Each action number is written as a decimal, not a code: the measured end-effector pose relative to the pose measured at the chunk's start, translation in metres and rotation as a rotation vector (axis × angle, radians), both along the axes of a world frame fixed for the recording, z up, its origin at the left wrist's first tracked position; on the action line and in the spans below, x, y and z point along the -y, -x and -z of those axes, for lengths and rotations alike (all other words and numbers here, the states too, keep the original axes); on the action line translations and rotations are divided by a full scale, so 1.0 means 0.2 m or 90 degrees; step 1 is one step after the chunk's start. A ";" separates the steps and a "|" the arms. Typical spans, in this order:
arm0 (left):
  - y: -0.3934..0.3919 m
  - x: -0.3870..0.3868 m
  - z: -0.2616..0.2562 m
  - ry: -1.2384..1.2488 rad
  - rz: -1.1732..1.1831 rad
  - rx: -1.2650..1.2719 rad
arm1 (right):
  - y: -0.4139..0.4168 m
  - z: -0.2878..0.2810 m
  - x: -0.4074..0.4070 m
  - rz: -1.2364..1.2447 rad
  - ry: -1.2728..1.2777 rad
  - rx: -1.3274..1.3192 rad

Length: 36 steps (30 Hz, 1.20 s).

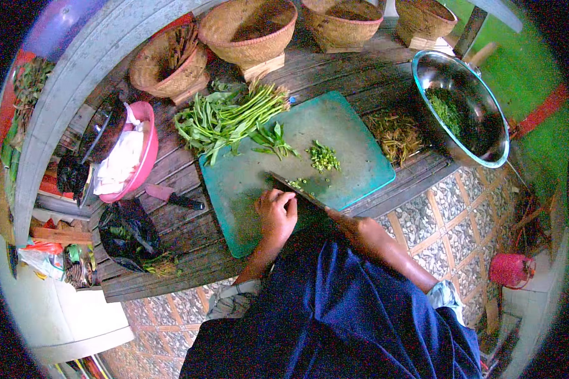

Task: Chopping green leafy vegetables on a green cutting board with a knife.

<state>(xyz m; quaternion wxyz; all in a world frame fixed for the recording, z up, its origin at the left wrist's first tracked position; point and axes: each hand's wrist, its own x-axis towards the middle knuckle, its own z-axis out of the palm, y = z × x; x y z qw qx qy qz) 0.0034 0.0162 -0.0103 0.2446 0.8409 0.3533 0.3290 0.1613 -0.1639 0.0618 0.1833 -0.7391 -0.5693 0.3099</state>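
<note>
My right hand [360, 230] grips the handle of a kitchen knife [298, 190], whose blade points up and left over the near part of a green cutting board [360, 161]. Just left of the blade my left hand [279, 211] has its fingers curled over the board; whether it holds anything is hidden. Small chopped green pieces lie by the blade, and a larger pile of chopped greens [323, 156] sits beyond it. Long leafy green stems [246, 113] lie across the board's far left corner, with a loose leafy sprig [273, 140] in front of them.
Woven bamboo baskets [249, 42] line the table's far side. At right stand a metal bowl [483, 151] holding chopped greens and a heap of brownish plant trimmings [393, 135]. At left are a pink basin [147, 161], another knife [185, 201] and a black plastic bag [128, 232].
</note>
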 end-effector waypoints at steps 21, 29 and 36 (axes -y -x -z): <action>0.01 0.02 -0.02 -0.029 -0.043 0.007 | 0.03 -0.12 0.06 -0.054 -0.020 0.093; 0.00 0.02 -0.02 -0.005 -0.023 0.009 | 0.05 -0.01 -0.03 -0.018 -0.205 0.007; 0.01 0.02 -0.02 -0.016 -0.031 0.003 | 0.05 -0.12 0.08 -0.053 -0.041 0.034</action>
